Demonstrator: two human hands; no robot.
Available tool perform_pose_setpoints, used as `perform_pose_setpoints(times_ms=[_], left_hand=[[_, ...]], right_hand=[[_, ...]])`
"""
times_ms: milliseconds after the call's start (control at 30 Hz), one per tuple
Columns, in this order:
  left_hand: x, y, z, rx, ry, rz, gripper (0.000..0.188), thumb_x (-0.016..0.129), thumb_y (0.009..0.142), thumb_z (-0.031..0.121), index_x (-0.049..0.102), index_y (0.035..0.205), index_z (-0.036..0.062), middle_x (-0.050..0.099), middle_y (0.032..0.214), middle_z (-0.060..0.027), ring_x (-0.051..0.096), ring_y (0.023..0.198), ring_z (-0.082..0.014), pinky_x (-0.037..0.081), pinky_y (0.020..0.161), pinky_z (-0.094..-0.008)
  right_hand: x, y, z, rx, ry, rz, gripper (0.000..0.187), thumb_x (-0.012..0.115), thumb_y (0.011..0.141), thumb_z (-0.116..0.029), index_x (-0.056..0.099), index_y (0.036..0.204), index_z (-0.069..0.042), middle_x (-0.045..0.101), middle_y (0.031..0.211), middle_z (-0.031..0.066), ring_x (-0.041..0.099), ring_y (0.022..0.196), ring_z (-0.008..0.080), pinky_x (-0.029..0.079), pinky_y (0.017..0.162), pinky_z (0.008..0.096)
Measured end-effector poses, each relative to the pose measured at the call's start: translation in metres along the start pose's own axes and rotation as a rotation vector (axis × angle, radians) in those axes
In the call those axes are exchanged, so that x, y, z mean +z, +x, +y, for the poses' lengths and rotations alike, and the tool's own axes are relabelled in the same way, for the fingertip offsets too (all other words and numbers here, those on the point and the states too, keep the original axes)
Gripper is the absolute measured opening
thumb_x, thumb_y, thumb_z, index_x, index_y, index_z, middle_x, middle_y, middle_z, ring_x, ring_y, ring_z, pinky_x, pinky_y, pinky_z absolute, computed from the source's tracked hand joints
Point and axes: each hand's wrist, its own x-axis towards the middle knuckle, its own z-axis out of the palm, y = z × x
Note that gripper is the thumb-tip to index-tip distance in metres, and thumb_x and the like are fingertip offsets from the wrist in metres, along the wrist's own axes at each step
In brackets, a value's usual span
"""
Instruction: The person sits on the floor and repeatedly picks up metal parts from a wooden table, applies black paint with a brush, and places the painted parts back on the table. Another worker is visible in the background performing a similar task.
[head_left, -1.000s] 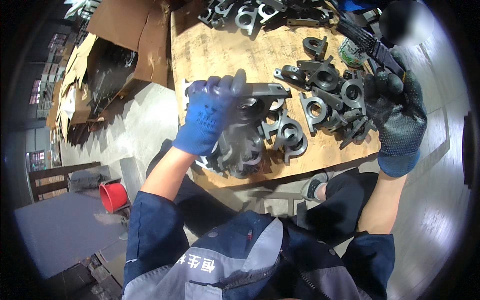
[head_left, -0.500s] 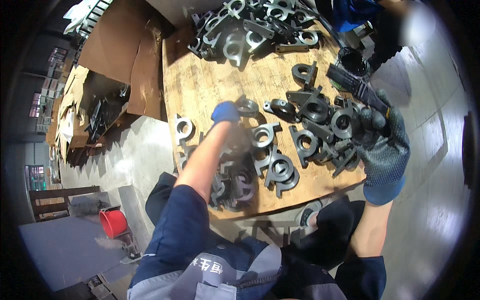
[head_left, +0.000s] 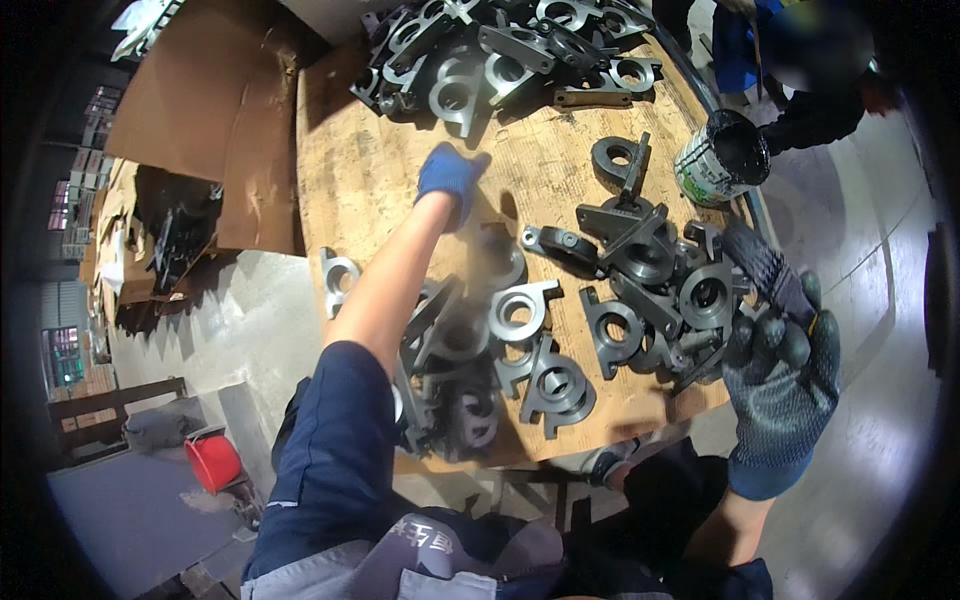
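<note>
Right hand [head_left: 785,385] grips the brush [head_left: 765,272], left hand [head_left: 447,182] apparently reaches toward far brackets [head_left: 517,48], can't tell if spread, and grabbing calls for fingers apart.

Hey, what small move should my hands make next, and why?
Probably extend your blue-gloved left hand to the nearest silver-grey, ring-shaped metal bracket in the far pile of metal parts: that hand sits just short of it, with nothing visibly held, while your dark-gloved right hand grips the black brush.

The left hand [head_left: 447,183] wears blue, the right hand [head_left: 782,390] dotted dark grey; brush [head_left: 757,262] black, bucket [head_left: 214,463] red.
</note>
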Motion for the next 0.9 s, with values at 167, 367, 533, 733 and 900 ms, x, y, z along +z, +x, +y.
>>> perform_pose_setpoints(times_ms=[167, 367, 533, 733, 900], left_hand=[[0.023, 0.076, 0.017, -0.318, -0.048, 0.168, 0.065, 0.073, 0.068, 0.055, 0.068, 0.107, 0.0030, 0.064, 0.115, -0.0228, 0.064, 0.107, -0.0322, 0.051, 0.089, -0.0393], [0.053, 0.094, -0.006, -0.290, 0.110, 0.334, 0.047, 0.069, 0.075, 0.047, 0.071, 0.096, 0.0053, 0.069, 0.103, -0.0167, 0.068, 0.096, -0.0310, 0.054, 0.079, -0.0399], [0.021, 0.066, -0.038, 0.044, -0.320, 0.070, 0.036, 0.058, 0.088, 0.038, 0.069, 0.092, 0.0036, 0.069, 0.085, -0.0143, 0.067, 0.075, -0.0279, 0.050, 0.064, -0.0385], [-0.046, -0.151, -0.020, 0.101, -0.903, -0.320, 0.024, 0.062, 0.086, 0.010, 0.062, 0.109, 0.0018, 0.061, 0.077, -0.0081, 0.061, 0.073, -0.0185, 0.049, 0.062, -0.0299], [-0.080, -0.314, 0.001, 0.449, -0.263, -0.258, 0.036, 0.061, 0.081, 0.003, 0.059, 0.116, 0.0039, 0.065, 0.094, -0.0175, 0.064, 0.080, -0.0269, 0.051, 0.070, -0.0337]], right_hand=[[-0.013, 0.018, 0.011, 0.005, -0.040, 0.145, 0.041, 0.042, 0.101, -0.027, 0.050, 0.135, -0.006, 0.069, 0.084, 0.0084, 0.067, 0.097, 0.0281, 0.043, 0.101, 0.0454], [-0.023, 0.027, 0.022, 0.040, 0.025, 0.082, 0.039, 0.044, 0.100, -0.026, 0.053, 0.132, -0.006, 0.065, 0.078, 0.0049, 0.066, 0.095, 0.0268, 0.045, 0.097, 0.0459], [-0.003, 0.013, 0.033, -0.079, -0.265, 0.249, 0.038, 0.045, 0.100, -0.025, 0.053, 0.131, -0.005, 0.066, 0.080, 0.0059, 0.067, 0.095, 0.0275, 0.046, 0.098, 0.0461], [0.012, 0.000, 0.033, 0.056, 0.067, -0.040, 0.040, 0.046, 0.100, -0.025, 0.050, 0.133, -0.003, 0.068, 0.097, 0.0087, 0.063, 0.104, 0.0264, 0.045, 0.101, 0.0513], [0.029, -0.020, 0.048, 0.093, 0.038, -0.166, 0.045, 0.041, 0.101, -0.031, 0.042, 0.139, -0.007, 0.056, 0.127, 0.0185, 0.056, 0.118, 0.0300, 0.043, 0.104, 0.0522]])
